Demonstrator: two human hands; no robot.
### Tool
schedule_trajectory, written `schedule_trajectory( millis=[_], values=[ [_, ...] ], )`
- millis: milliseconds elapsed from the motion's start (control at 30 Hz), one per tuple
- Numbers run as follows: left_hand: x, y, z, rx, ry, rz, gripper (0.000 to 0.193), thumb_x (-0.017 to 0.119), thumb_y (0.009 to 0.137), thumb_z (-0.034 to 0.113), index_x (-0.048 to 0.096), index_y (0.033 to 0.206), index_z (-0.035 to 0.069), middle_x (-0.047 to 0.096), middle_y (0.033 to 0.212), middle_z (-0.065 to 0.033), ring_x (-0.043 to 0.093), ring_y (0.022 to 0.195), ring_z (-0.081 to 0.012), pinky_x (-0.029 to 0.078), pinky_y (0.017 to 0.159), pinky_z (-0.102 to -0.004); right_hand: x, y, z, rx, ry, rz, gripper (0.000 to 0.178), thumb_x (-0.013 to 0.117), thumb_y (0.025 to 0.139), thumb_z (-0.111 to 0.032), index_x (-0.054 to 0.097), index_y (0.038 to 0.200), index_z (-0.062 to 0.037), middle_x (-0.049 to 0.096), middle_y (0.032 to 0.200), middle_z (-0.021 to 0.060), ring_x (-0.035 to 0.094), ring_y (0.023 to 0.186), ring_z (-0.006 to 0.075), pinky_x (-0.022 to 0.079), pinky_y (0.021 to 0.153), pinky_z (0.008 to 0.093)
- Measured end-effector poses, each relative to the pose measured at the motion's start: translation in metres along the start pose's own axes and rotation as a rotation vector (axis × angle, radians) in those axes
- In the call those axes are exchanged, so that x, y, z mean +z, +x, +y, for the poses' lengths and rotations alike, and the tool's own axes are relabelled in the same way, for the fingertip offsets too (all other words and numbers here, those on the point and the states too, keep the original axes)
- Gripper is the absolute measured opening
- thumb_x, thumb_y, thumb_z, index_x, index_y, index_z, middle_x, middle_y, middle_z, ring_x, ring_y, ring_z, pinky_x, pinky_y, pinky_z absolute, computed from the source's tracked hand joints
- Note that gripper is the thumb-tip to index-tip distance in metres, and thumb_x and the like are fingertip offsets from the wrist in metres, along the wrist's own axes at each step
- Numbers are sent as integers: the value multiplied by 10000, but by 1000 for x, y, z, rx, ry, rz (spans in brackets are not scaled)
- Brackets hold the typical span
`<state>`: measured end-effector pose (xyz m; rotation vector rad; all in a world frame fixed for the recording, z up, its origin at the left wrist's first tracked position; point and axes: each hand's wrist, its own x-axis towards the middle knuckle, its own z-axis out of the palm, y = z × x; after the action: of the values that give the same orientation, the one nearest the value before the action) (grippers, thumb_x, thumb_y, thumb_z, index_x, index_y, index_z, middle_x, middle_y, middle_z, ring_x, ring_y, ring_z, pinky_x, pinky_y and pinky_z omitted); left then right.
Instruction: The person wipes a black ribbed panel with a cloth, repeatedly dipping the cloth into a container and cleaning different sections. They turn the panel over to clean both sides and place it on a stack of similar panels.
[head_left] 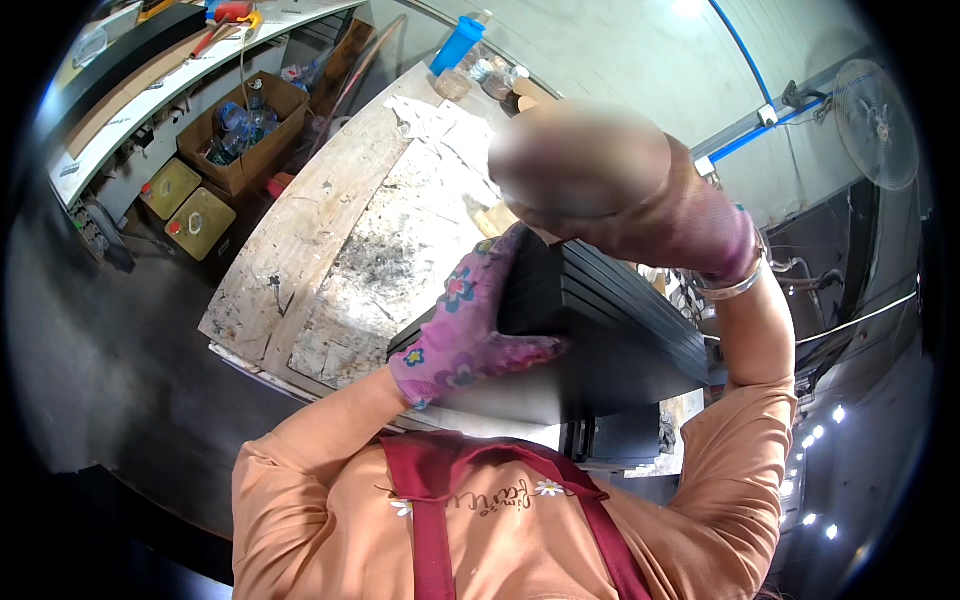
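My left hand (464, 330), in a pink glove with a flower pattern, rests against a stack of black panels (625, 315) in front of me. Its fingers stretch toward the far corner of the stack and the thumb points right, wide apart from them, with black surface between. Above the far end of the stack, my right hand (650, 205) is raised in a pinkish, stained glove, a light band around its wrist. A heavy blur covers its fingers, so whether they hold anything is hidden.
The stack leans over a stained, pale worktable (385, 260). A white cloth (440, 125) and a blue bottle (458, 45) lie toward its back. Left are a cardboard box (245, 135) of bottles, yellowish cans (200, 222) and a white bench (130, 110). A fan (875, 125) hangs right.
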<state>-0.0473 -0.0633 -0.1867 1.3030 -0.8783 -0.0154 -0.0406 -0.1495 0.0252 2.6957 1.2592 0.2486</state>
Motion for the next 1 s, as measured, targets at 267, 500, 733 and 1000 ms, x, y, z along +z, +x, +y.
schedule_trajectory(
  millis=[267,500,733,1000],
  values=[
    [5,5,11,-72,-169,2,1028,811,625,326,223,1387,-33,387,1311,-219,389,1218,-325,294,1037,-390,11,-22,19,175,205,-11,325,618,823,-61,545,1139,-41,591,908,77,575,785,194,486,736,302],
    [18,-2,-2,-309,-413,91,896,770,653,251,285,1361,-6,464,1225,-168,474,1079,-265,416,890,-344,-40,-126,42,641,314,467,293,579,851,-110,551,1141,-73,633,1006,84,615,890,151,490,815,257],
    [6,-17,-74,224,59,219,468,493,869,354,505,1162,-11,599,810,-148,454,486,-157,389,441,-263,-26,-364,37,803,414,1064,328,568,871,-107,521,1185,-28,588,1039,44,553,976,109,458,874,250],
    [-33,-33,-44,-249,-175,144,626,538,812,506,535,1112,-43,549,1091,-155,553,959,-242,440,868,-357,121,-458,14,1205,1217,1889,242,633,829,-165,565,1042,-72,594,871,-8,564,736,89,493,624,243]
  ],
)
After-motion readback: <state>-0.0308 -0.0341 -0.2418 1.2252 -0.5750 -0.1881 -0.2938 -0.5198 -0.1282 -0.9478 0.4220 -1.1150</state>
